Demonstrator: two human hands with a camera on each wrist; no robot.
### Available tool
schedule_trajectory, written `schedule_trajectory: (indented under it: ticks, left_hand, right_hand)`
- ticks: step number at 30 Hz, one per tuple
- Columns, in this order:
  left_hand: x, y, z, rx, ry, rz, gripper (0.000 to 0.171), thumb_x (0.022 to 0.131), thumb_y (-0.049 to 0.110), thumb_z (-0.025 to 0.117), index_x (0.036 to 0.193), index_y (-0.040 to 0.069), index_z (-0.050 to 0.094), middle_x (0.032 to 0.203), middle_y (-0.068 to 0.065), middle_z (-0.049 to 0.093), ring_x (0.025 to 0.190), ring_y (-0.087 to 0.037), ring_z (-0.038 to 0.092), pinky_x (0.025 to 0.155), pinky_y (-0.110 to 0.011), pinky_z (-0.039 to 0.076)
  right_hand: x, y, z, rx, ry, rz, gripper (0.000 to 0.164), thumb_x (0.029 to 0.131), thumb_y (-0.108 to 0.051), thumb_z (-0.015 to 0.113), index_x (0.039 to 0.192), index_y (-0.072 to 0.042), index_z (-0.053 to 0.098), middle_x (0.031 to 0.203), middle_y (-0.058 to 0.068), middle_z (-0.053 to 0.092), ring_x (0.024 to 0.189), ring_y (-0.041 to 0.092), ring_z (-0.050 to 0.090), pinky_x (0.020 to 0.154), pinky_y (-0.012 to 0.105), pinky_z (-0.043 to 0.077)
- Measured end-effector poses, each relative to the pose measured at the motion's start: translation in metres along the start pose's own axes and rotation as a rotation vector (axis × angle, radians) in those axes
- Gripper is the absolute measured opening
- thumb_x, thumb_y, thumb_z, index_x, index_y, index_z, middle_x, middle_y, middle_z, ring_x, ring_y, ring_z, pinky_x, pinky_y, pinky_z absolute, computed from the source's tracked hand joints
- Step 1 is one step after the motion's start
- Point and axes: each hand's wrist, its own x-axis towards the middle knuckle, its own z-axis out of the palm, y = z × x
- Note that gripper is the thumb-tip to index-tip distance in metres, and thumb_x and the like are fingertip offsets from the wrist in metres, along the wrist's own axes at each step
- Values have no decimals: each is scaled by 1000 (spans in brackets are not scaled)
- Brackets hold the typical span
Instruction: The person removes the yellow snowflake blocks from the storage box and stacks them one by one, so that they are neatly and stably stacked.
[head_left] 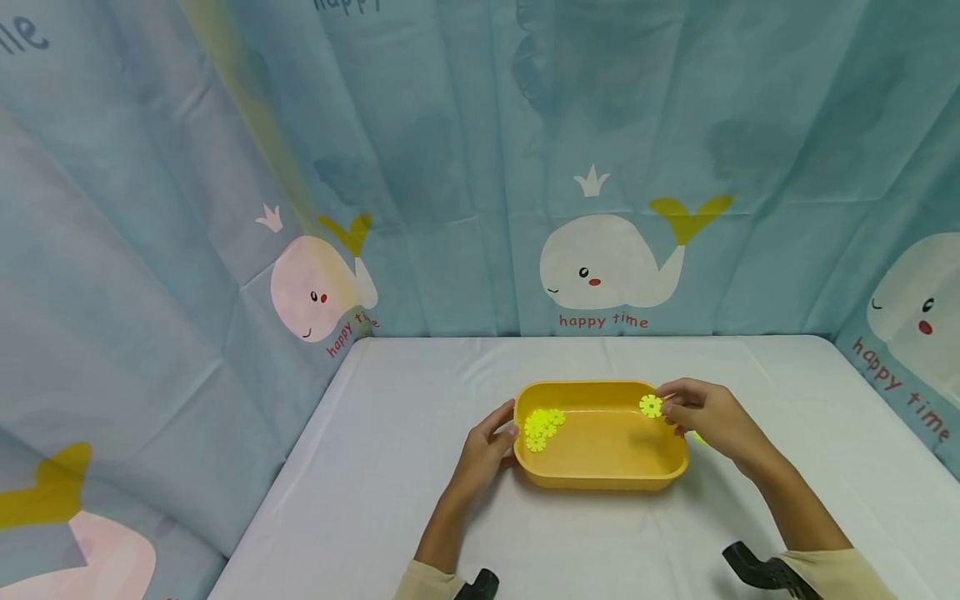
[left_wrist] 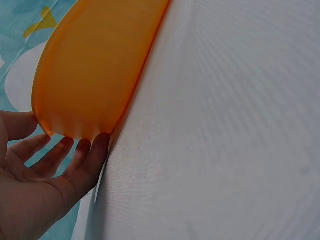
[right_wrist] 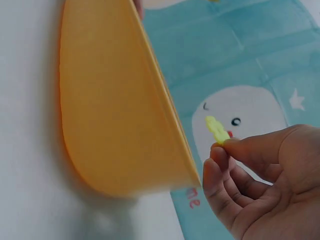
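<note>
Looks forward and down in the head view from well above the worktop [head_left: 337,517], taking in its far edge, both far corners, the tray [head_left: 600,454], the left hand [head_left: 481,452], the right hand [head_left: 707,419] and the backdrop [head_left: 450,183] beyond. Looks sideways-rolled in the left wrist view, from close by the left hand, at the tray's outer wall by its left end; in the right wrist view, just as near, past the right hand at the right end. Overlaps in all three on tray, worktop and backdrop, and in head and right wrist views on the yellow piece [head_left: 649,401].
</note>
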Motion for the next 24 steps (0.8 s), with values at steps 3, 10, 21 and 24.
schedule_trajectory:
  ticks: [3, 10, 21, 24]
  left_hand:
    - [0, 0, 0, 6, -1, -1, 53, 111, 22, 56, 163, 18, 45, 166, -13, 43, 141, -35, 56, 97, -39, 63]
    - [1, -2, 0, 6, 1, 2, 53, 111, 22, 56, 162, 18, 45, 166, -12, 44, 139, -35, 57, 96, -37, 64]
    - [1, -2, 0, 13, 10, -10, 53, 110, 21, 56, 162, 21, 46, 165, -8, 45, 139, -32, 57, 95, -36, 64]
    - [1, -2, 0, 12, 12, -13, 52, 110, 21, 56, 162, 21, 46, 165, -8, 45, 139, -32, 57, 95, -36, 64]
  right_hand:
    - [-2, 7, -6, -18, 16, 20, 35, 107, -21, 65, 133, 3, 65, 110, 20, 72, 92, 26, 70, 78, 32, 66]
    - [-7, 23, -17, -34, 41, 63, 39, 107, -23, 64, 136, 3, 63, 115, 20, 72, 93, 25, 69, 77, 30, 66]
    - [-9, 47, -31, -50, 60, 143, 40, 109, -20, 59, 140, 5, 59, 113, 17, 72, 93, 23, 69, 81, 33, 66]
    - [-10, 54, -34, -56, 69, 157, 41, 110, -20, 59, 141, 6, 58, 113, 16, 72, 93, 21, 68, 79, 31, 65]
